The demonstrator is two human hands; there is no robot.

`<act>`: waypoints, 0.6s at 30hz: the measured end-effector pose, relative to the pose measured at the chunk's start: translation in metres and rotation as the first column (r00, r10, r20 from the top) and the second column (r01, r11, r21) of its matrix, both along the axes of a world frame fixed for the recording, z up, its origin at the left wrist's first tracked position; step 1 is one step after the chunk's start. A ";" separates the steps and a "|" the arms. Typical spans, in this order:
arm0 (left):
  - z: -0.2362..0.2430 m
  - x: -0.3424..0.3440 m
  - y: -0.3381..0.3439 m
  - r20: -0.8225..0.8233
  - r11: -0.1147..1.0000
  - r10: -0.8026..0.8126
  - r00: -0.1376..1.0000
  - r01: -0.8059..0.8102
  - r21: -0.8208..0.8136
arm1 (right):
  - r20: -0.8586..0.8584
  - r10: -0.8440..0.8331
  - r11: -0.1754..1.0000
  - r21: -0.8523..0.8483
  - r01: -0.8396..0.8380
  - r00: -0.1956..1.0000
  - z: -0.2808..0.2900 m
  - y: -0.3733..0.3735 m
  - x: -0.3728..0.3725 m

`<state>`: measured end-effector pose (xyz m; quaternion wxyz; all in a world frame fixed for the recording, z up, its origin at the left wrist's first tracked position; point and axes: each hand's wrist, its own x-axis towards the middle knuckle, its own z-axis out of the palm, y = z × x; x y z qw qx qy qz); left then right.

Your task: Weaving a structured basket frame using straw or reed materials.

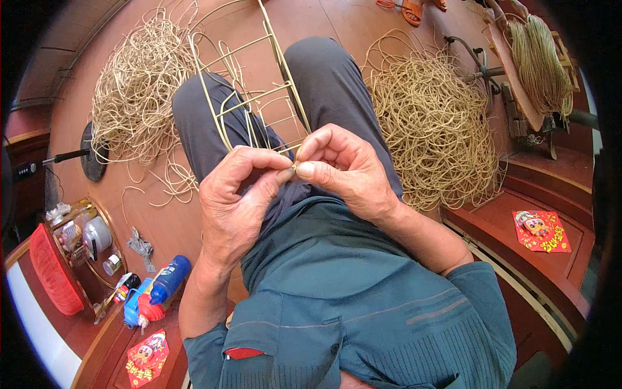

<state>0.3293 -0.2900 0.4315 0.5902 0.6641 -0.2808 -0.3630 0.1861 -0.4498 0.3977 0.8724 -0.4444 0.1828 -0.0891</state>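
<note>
A pale strand (294,167) is pinched in front of the person's lap, where the fingertips of both hands are brought together. By the left hand (236,194), the thumb and forefinger are closed on it from one side; by the right hand (346,172), it is gripped from the other, with the thumb laid along the near side and the remaining fingers curled. Most of the strand is hidden by the fingers, so it cannot be told how far it is run behind them.

Just beyond the hands, a long frame (288,84) of thin pale rods, crossed by shorter bars, is seen over the dark trousers (321,71), its near end placed close to the fingertips. Whether the strand is fastened to the frame cannot be told.

The legs are flanked by two tangled heaps of cord on the reddish floor (155,246): the left heap (146,84), from which loose ends are trailed, and the right heap (434,123). At the upper right, a thick bundle (538,65) of similar cord is hung by a wooden stand. At the lower left, a red basket (55,269) and a blue bottle (172,279) are seen, and near the bottle a crumpled wrapper (140,247) is left on the floor. Farther off, orange sandals (412,11) are partly cut off by the upper edge
</note>
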 end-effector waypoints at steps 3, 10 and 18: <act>0.007 0.001 -0.001 0.026 1.000 0.018 1.000 -0.017 -0.014 | 0.040 -0.012 1.000 0.007 0.011 0.999 0.004 0.001 0.007; 0.027 0.007 -0.016 0.410 0.995 0.043 0.911 -0.003 -0.097 | 0.043 0.098 0.990 -0.110 -0.093 0.994 0.029 -0.015 0.021; 0.043 0.019 -0.027 0.714 0.994 0.011 0.700 0.067 -0.082 | 0.106 0.121 0.980 -0.169 -0.102 0.987 0.025 -0.027 0.034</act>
